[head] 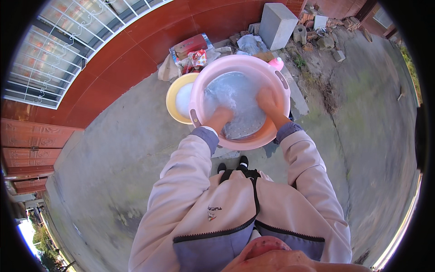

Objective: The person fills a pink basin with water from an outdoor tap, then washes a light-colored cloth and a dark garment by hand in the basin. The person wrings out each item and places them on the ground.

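Note:
A large pink plastic basin (238, 145) stands in front of me, with cloudy water in it. In it lies a wide, pale grey-blue piece (243, 125), its lower part dotted with small marks; its material is hard to tell. My left hand (221, 117) is at the piece's left side, with its fingers blurred and partly lost in the water. My right hand (266, 98) reaches in by the basin's right wall, at the piece's right edge, also blurred. Whether either hand grips the piece cannot be made out.
A yellow basin (172, 102) holding something white and foamy sits at the left. A pink bottle (276, 63) stands behind the rim. Cardboard boxes (190, 46), a concrete block (277, 27) and rubble (326, 42) lie along the red wall (136, 51).

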`<state>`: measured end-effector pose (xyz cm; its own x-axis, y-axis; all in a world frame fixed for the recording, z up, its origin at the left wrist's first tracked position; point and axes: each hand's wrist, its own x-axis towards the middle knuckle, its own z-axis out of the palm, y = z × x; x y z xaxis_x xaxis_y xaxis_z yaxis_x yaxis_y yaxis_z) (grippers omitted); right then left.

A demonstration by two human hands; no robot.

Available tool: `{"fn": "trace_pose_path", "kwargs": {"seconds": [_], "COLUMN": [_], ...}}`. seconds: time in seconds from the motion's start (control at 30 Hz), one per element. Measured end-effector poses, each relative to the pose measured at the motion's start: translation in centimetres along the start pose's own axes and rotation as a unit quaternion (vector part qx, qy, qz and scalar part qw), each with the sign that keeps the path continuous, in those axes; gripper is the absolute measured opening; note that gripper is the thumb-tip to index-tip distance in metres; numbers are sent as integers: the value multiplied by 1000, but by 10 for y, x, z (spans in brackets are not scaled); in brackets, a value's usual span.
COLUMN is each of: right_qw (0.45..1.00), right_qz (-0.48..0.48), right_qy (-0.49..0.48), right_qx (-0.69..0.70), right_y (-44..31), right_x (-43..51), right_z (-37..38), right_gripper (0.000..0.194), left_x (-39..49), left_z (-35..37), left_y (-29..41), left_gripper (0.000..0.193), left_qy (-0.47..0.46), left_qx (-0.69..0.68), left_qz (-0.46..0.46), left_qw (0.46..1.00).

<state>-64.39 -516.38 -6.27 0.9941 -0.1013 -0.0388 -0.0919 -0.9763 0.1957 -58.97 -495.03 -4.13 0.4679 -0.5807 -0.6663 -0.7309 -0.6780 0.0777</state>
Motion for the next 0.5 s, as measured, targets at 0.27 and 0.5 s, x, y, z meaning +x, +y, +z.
{"fn": "trace_pose_path", "kwargs": {"seconds": [0.27,0.5], "right_qw": [926,943], "right_qz": [97,168], "right_qy": [206,-19], "right_qx": [303,286], "right_y": [14,30], "right_x": [-29,-30], "right_z": [-86,-105], "right_gripper": [37,36], "left_x": [-20,-49], "left_z": [-23,-31], "left_y": [2,-10], "left_gripper": [23,21], "left_qy": [372,466], "left_qx": [-206,-354], "left_qz": [2,127], "left_qw": [905,801]}}
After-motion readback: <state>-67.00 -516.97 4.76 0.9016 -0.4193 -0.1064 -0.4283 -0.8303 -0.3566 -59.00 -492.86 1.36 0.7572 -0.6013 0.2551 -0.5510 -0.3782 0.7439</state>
